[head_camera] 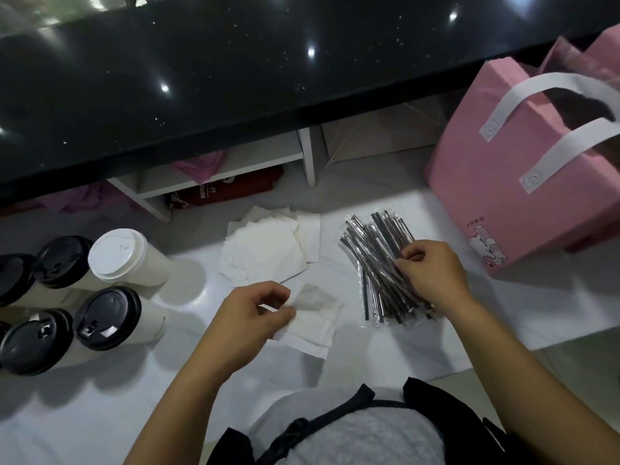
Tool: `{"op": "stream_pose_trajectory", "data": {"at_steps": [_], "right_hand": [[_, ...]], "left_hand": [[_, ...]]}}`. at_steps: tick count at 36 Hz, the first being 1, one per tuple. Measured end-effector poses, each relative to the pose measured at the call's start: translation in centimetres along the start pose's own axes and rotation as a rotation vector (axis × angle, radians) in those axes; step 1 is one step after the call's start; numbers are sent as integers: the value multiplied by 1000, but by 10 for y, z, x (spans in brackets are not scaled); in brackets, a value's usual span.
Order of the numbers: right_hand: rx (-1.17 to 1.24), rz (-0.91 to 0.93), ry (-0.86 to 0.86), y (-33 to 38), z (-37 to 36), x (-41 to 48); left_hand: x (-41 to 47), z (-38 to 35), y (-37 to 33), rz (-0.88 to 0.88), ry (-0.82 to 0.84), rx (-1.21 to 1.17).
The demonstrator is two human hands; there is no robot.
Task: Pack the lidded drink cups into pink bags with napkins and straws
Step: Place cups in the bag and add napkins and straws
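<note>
White bench (201, 297). Landmark: a loose pile of wrapped straws (372, 263), dark sticks in clear sleeves, fanned flat on the bench.

Right hand (432, 273): on the near-right part of the straws, fingers curled, thumb and fingertips pinched on a few of them. The wrist covers that end of the pile.

Left hand (248, 317): left of the straws and nearer the person, thumb and forefinger clamped on the edge of one napkin (312, 320). The napkin lies partly unfolded on the bench, just beside the near-left corner of the straws.

Napkin stack (265, 246): left of the straws, loosely fanned. Whether its near edge touches the held napkin, cannot tell.

Pink bag (503, 182): right of the straws, upright, mouth open, two white handles; contents not visible. Second pink bag (600, 52) behind it, cut by the frame edge.

Cups: well left of the straws, past the napkin stack. One white-lidded cup (120, 256) and at least four black-lidded cups (107, 318), all upright, crowded together.

Black counter top (235, 78) overhangs beyond the straws. The white shelf (241, 159) beneath it holds pink and red packs, too blurred to identify.
</note>
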State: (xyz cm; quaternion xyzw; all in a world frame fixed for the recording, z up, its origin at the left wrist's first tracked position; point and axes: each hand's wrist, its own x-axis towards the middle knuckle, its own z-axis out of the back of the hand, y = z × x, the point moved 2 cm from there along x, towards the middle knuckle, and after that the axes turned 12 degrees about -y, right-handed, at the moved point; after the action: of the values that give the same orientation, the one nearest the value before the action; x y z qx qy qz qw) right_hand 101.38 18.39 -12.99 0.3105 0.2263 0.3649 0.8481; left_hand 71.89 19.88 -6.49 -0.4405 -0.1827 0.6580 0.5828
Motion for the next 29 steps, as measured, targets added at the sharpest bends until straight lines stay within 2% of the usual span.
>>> {"op": "stream_pose_trajectory", "data": {"at_steps": [4, 7, 12, 15, 18, 24, 29], "right_hand": [[411, -114, 109, 14, 16, -14], [591, -173, 250, 25, 21, -26], [634, -224, 196, 27, 21, -28], [747, -239, 336, 31, 24, -31], [761, -169, 449, 42, 25, -42], [620, 60, 563, 60, 8, -68], [659, 12, 670, 69, -9, -81]], "left_hand": [[-2, 1, -5, 22, -16, -141], [-1, 0, -7, 36, -29, -199], [-4, -2, -10, 52, -39, -234], [-5, -3, -12, 48, -28, -250], [-6, -4, -14, 56, -39, -283], [-9, -4, -20, 71, -18, -343], [-13, -1, -23, 41, 49, -363]]}}
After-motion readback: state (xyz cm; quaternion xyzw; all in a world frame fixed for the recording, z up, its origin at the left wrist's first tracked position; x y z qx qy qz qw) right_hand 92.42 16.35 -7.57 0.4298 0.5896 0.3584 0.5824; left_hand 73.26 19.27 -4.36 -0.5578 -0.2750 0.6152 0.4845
